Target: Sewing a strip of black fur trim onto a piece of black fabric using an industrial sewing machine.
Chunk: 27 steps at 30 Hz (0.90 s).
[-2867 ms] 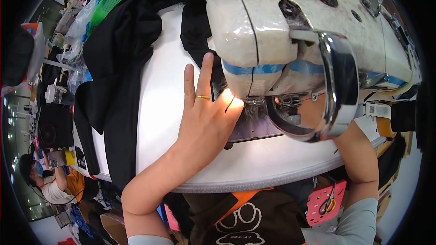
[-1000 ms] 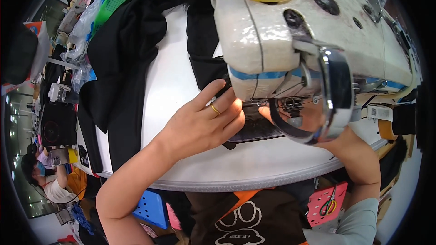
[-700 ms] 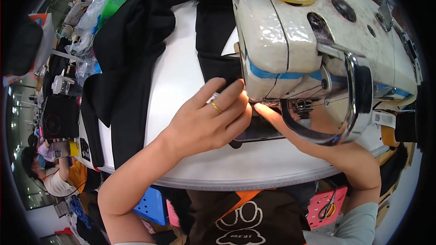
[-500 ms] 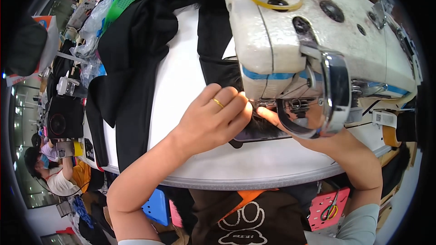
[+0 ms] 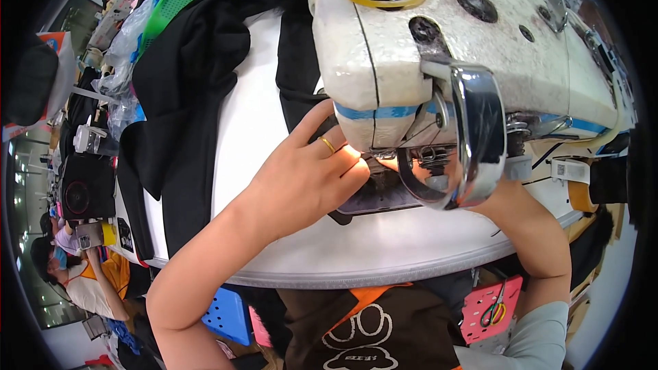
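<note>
My left hand (image 5: pixel 310 173), with a gold ring on one finger, lies beside the needle area of a white sewing machine (image 5: pixel 384 48). Its index finger stretches forward, apart from the bent fingers behind it; the fingertips pass behind the machine head. Black fabric (image 5: pixel 295 85) runs from the table under the head, by that index finger. A dark, furry-looking piece (image 5: pixel 380 188) lies below the needle. My right hand (image 5: pixel 454 173) is on the far side of the needle, mostly covered by a chrome curved part (image 5: pixel 480 137), so its grip is hidden.
Black cloth (image 5: pixel 185 89) lies across the white tabletop (image 5: pixel 240 123) on the left, near a green basket (image 5: pixel 179 7). Below the curved table edge hang a pink pegboard (image 5: pixel 480 308) with scissors (image 5: pixel 493 312) and a blue panel (image 5: pixel 226 315). Another person (image 5: pixel 75 267) sits far left.
My left hand has loosened from a tight fist-like hold, its index finger now lifted and stretched forward. The view has shifted, so the machine appears further left. My right hand stays by the needle.
</note>
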### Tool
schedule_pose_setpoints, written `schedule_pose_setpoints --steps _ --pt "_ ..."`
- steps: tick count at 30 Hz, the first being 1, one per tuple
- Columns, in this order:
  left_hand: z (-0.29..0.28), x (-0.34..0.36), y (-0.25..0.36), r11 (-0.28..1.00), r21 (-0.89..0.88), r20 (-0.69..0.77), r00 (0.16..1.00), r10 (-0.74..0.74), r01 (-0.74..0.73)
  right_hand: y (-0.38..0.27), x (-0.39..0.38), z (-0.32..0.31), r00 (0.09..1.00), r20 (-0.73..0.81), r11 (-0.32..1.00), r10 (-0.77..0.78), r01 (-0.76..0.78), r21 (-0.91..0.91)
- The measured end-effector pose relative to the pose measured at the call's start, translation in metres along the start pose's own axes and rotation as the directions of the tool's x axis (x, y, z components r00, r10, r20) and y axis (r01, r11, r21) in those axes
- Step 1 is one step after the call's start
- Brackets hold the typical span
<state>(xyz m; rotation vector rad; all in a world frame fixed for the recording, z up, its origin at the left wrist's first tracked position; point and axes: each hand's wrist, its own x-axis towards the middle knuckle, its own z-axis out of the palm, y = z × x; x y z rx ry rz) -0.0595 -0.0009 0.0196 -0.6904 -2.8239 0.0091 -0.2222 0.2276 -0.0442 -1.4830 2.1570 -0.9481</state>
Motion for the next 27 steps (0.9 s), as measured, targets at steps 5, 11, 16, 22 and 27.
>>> schedule_pose_setpoints --steps 5,11,16,22,27 --pt "0.003 -0.003 0.003 1.0 0.023 0.04 0.999 -0.003 0.002 -0.004 -0.003 -0.002 0.996 0.08 0.975 -0.038 0.055 -0.217" --pt "0.004 0.001 0.008 0.998 -0.016 0.007 0.998 -0.065 0.065 -0.016 -0.001 -0.008 0.987 0.049 0.972 -0.152 0.159 -0.176" --pt "0.002 -0.002 0.013 0.996 0.042 -0.003 0.997 -0.074 0.074 -0.028 -0.006 -0.015 0.98 0.021 0.96 -0.196 0.197 -0.201" --pt "0.005 0.001 0.009 0.985 0.088 0.096 0.983 -0.158 0.149 -0.049 -0.005 -0.019 0.979 -0.067 0.944 -0.195 0.169 -0.284" --pt "0.013 0.004 0.004 0.987 0.092 0.03 0.991 -0.132 0.129 -0.02 -0.003 -0.009 0.979 0.005 0.943 -0.205 0.199 -0.267"
